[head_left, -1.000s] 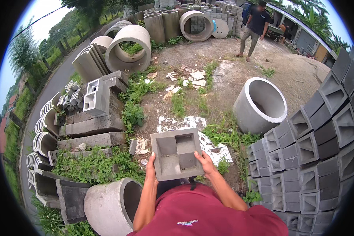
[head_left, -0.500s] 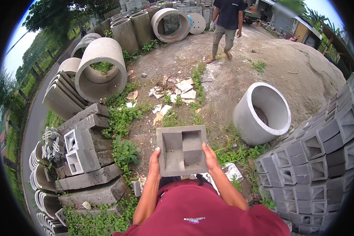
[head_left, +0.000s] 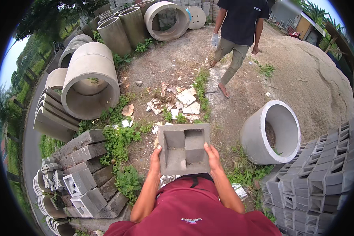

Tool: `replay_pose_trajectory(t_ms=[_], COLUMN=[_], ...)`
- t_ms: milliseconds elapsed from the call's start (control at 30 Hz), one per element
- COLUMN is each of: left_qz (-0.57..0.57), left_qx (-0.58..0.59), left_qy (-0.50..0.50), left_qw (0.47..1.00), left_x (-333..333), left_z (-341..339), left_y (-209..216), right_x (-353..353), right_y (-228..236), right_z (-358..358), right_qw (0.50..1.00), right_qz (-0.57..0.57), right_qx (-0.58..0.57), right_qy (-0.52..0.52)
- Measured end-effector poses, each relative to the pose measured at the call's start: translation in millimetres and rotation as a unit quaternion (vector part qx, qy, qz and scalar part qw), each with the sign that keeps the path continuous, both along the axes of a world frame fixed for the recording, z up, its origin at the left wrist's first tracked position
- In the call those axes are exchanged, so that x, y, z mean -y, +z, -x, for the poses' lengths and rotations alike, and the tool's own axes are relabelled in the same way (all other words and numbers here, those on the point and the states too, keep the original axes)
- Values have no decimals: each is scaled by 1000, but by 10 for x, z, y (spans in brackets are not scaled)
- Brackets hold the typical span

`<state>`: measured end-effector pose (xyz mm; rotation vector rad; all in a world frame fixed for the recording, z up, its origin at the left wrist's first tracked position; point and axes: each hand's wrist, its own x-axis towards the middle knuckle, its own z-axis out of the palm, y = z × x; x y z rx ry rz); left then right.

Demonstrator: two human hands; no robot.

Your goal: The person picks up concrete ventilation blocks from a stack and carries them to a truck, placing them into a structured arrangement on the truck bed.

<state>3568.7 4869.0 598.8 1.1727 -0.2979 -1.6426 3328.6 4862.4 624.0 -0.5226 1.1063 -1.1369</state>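
At the far left, curved concrete segments (head_left: 53, 118) lie stacked beside a large concrete ring (head_left: 89, 80) resting on its side. Below them, a pile of grey blocks (head_left: 86, 173) sits among weeds (head_left: 120, 143). At centre, the block (head_left: 183, 148), a square grey concrete unit with two open cells facing up, is held clear of the ground in front of the person's chest, above the red shirt (head_left: 192, 212). The left hand (head_left: 156, 159) grips the block's left side, fingers wrapped around the edge. The right hand (head_left: 213, 156) grips the right side in the same manner, thumb on the upper face. Beyond the block, broken paper and rubble scraps (head_left: 185, 100) lie scattered on bare dirt. Farther back, a second person (head_left: 240, 35) in a dark shirt stands on the dirt, one hand gloved. To the right, another concrete ring (head_left: 272, 131) lies on its side, and a stack of hollow blocks (head_left: 322, 165) fills the right edge.
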Motion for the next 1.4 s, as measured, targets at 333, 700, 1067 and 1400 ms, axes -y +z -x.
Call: replay_pose_trajectory(t_ms=[333, 700, 1067, 1400], left_qz=[-12, 36, 31, 62], left_qx=[11, 34, 70, 39], left_qy=[-30, -94, -179, -190], left_qw=[999, 994, 981, 979], left_x=[2901, 6514, 10216, 13912], left_z=[128, 166, 514, 1665], left_y=[358, 153, 97, -526], right_x=[2944, 6281, 9569, 13128], right_y=[32, -257, -326, -735], right_z=[101, 106, 344, 1522], right_qw=[999, 997, 988, 982], right_qz=[-16, 31, -6, 42], right_qx=[-33, -41, -8, -54], right_qy=[9, -58, -154, -176])
